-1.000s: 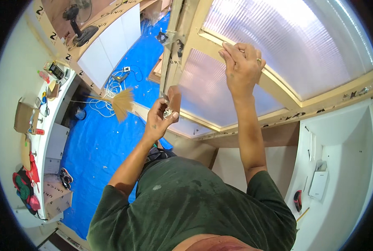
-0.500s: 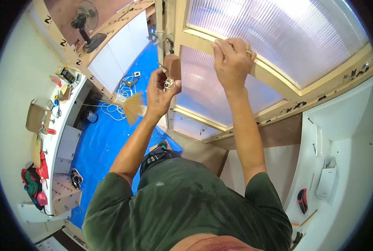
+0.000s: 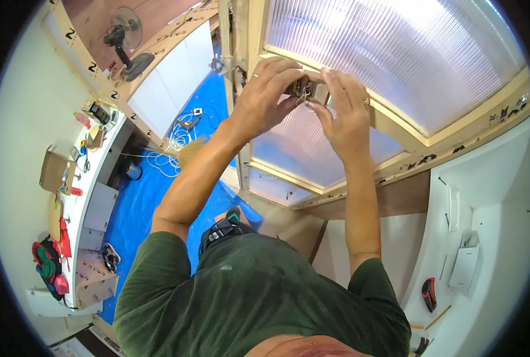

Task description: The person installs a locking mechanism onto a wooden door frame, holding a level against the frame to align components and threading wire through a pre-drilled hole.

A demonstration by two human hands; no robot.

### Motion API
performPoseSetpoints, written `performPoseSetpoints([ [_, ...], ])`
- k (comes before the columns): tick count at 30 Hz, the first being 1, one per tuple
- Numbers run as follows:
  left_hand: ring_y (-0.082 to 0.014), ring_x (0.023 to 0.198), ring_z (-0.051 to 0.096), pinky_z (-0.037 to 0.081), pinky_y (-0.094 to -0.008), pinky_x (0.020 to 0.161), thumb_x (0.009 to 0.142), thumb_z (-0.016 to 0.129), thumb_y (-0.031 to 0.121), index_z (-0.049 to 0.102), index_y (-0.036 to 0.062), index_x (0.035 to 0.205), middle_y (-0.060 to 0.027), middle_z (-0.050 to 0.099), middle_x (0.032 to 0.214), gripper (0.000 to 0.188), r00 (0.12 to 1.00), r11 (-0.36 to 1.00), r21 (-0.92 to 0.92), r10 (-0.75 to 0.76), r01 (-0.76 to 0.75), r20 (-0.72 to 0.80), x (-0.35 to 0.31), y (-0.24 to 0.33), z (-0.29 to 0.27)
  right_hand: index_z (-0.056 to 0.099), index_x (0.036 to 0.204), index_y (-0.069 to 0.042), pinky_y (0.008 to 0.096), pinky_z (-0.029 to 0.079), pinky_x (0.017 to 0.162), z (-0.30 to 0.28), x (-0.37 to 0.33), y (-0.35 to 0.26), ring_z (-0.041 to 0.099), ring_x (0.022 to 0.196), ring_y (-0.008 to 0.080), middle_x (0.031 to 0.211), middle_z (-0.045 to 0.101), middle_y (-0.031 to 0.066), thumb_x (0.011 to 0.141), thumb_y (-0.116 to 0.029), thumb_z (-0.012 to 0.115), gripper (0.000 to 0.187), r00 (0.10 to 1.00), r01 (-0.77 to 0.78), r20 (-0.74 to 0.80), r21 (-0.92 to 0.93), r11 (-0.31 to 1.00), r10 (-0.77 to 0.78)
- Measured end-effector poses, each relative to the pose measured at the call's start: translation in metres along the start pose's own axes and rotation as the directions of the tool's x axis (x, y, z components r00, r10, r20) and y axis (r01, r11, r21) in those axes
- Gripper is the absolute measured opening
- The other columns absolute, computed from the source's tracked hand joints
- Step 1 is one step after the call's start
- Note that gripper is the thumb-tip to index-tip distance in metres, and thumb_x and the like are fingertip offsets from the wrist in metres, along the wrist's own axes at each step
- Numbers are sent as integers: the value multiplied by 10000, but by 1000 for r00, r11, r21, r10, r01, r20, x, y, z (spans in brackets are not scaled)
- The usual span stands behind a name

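Up against the wooden crossbar [image 3: 389, 119] of a framed ribbed translucent panel [image 3: 389, 53], both my hands close on a small brown box-like piece with thin pale wires [image 3: 303, 90]. Fingers cover most of it, so its exact kind stays unclear. My left hand [image 3: 268, 89] grips its left end, thumb beneath and fingers over the top. At the other end, my right hand [image 3: 345, 113] holds it between thumb and fingers.
A white shelf [image 3: 95, 178] along the left carries scissors, a bottle and an opened carton. Blue sheeting [image 3: 140, 208] covers the floor, with a coiled white cable [image 3: 178, 140] on it. On the right, a white recess [image 3: 502, 238] holds a red-and-black cutter [image 3: 429, 294].
My left hand has moved right and up with the wired brown piece, bringing it to the crossbar. My right hand has come down slightly and now grips the piece too.
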State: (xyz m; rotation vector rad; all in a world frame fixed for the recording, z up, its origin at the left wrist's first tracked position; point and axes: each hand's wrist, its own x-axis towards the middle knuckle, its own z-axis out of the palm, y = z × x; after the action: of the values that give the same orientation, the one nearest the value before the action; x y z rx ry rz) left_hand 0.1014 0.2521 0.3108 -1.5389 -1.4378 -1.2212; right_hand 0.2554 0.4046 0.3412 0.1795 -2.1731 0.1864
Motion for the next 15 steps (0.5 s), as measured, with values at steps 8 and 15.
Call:
performPoseSetpoints([
  [8,-371,1150,648,541,-459,979,684,954,50,670,40,1342,-150,660,1278,717,993,996,73,-39,47,-113,-15,-26,-4,725,1288,-96,454,506,1006,18,0,15,639,1171,315,1270,704,64,713,-113,932,611,993,60,-100,-30,998,-62],
  [15,-344,1115,637,522,-451,949,664,959,84,715,111,1343,-105,659,1199,722,997,996,68,-59,63,-57,-13,-37,-10,750,1257,-89,427,525,974,20,3,17,651,1138,292,1255,711,62,653,-85,954,637,997,28,-71,-45,999,-31],
])
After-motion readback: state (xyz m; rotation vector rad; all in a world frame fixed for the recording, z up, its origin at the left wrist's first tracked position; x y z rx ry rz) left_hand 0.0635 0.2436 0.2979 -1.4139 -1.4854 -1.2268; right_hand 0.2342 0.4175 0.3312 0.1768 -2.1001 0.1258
